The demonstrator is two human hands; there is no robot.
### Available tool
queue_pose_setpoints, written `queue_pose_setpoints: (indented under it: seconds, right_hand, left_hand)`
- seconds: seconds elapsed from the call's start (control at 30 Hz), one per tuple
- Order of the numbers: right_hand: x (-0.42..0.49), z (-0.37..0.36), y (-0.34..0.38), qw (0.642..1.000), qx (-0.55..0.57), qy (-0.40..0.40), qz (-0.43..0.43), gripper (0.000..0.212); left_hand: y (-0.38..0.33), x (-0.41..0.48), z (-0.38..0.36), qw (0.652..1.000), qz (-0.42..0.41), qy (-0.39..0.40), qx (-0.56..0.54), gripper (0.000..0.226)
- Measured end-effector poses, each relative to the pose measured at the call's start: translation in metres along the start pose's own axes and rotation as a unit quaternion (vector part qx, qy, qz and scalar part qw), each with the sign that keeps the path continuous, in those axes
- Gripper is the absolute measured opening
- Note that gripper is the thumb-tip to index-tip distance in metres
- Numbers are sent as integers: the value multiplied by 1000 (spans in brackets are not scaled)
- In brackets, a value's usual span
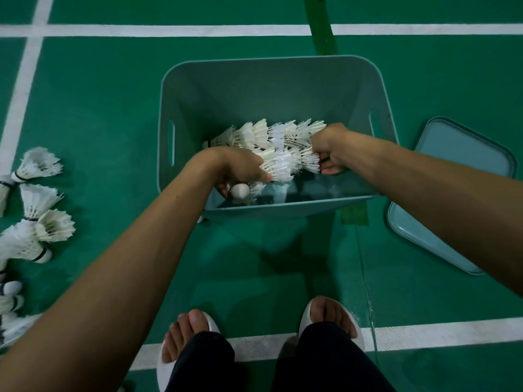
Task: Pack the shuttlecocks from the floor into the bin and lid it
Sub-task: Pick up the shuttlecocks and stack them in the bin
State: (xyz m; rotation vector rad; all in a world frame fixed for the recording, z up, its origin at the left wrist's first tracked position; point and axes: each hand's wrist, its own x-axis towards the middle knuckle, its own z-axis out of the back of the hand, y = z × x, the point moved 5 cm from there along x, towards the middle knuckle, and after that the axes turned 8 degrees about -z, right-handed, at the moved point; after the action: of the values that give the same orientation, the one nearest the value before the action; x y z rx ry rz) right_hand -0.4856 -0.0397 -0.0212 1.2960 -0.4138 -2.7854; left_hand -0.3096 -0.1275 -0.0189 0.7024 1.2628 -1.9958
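Clutching feathery shuttlecocks (280, 164), smooth bin (254, 89) — rounded

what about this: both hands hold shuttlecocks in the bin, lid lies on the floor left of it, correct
No: the head view shows the lid on the floor right of the bin. The left hand and right hand hold shuttlecocks in it.

The grey-teal bin (254, 89) stands open at frame centre, with a nested row of white shuttlecocks (271, 135) inside. The left hand (237, 168) and right hand (329, 149) grip a second stack (283, 164) by its ends. Loose shuttlecocks (42, 222) lie on the floor (113, 108) at far left. The lid (458, 165) lies flat at right.
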Motion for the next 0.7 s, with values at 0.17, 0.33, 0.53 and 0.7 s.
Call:
queue_pose_setpoints:
  seconds: [0.17,0.33,0.53,0.7]
  right_hand:
    - [-3,10,6,999,0,-4,48,22]
    - [-14,18,8,995,-35,-13,95,28]
    - [-54,47,13,973,-95,-98,185,11]
    - [-94,49,30,956,-39,-50,285,35]
  left_hand:
    - [-3,-1,1,999,-28,4,-38,43]
    - [-6,-1,0,998,-43,0,-40,31]
    - [-11,-5,4,995,-86,-26,-40,42]
    - [-34,-13,15,969,-194,-112,-100,51]
